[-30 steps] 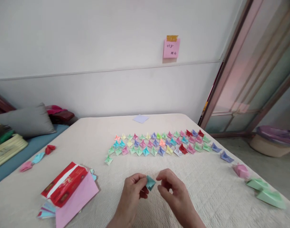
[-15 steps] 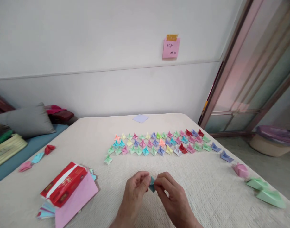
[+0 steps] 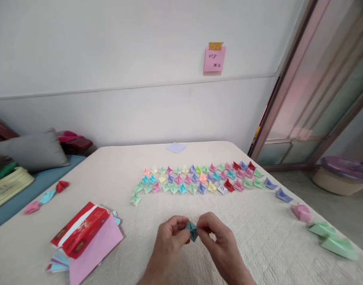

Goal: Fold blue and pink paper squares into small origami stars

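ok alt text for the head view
Left hand and right hand hold a small teal folded paper piece over a cream cloth. Beyond sit rows of multicoloured folded paper shapes; at left a red and white packet lies on coloured paper sheets.

Folded pc. (image 3: 193,233): matt paper. Cover (image 3: 110,174): rough cloth (quilted look). Red pkt. (image 3: 83,228): glossy plastic. Wall (image 3: 110,47): smooth.

We are seeing a pink note (image 3: 214,59) hanging by brown tape (image 3: 216,46) on the white wall (image 3: 110,47). At left, a grey pillow (image 3: 35,150) is lying near a beige case (image 3: 12,188). At right, a purple-topped tub (image 3: 339,181) is standing on the floor (image 3: 306,194) near a door (image 3: 306,111).
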`<state>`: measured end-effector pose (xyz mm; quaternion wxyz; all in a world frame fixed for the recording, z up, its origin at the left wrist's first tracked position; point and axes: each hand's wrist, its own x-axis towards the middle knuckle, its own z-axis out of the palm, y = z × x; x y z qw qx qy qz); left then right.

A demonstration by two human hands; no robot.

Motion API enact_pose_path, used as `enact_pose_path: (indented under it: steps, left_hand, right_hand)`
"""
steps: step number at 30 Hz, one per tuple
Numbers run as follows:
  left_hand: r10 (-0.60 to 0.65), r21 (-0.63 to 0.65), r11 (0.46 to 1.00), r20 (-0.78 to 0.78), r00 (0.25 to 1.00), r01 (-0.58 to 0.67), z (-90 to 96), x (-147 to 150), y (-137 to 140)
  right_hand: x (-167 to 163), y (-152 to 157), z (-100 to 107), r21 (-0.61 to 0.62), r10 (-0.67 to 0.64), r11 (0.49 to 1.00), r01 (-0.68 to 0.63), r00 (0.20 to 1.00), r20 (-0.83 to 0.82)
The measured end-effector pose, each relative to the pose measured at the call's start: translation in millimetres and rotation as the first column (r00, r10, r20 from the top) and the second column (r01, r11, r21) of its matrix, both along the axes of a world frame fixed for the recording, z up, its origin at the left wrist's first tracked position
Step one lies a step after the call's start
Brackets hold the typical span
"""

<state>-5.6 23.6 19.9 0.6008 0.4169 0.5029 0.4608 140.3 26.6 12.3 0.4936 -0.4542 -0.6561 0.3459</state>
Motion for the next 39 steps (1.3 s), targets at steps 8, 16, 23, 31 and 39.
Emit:
enact_pose_path:
  steps: [8,16,23,31,39]
  left_hand:
    - [-0.033,-0.002,0.999,0.089,0.996,0.034,-4.6,-7.4,1.1]
    - [-0.045,0.077,0.996,0.063,0.997,0.04,1.1,-7.0,-2.1]
    - [-0.046,0.1,0.994,0.04,0.998,0.041,-1.1,-8.0,-2.7]
    - [-0.032,0.156,0.987,-0.09,0.995,0.046,-2.1,-6.3,-0.3]
    - [0.052,0.236,0.972,-0.267,0.962,0.013,-7.8,-1.8,-2.6]
  right_hand:
    - [8.4,6.3,-0.9,-0.287,-0.054,0.956,-0.061,0.925,-0.377]
    - [9.3,7.6,-0.1,-0.407,-0.135,0.903,-0.137,0.81,-0.571]
    - [9.4,7.1,-4.8,-0.336,-0.114,0.939,-0.076,0.852,-0.511]
    - [6.5,3.0,-2.4,-0.308,-0.096,0.95,-0.054,0.888,-0.45]
    - [2.9,1.6,-6.8,-0.181,-0.044,0.983,0.002,0.973,-0.225]
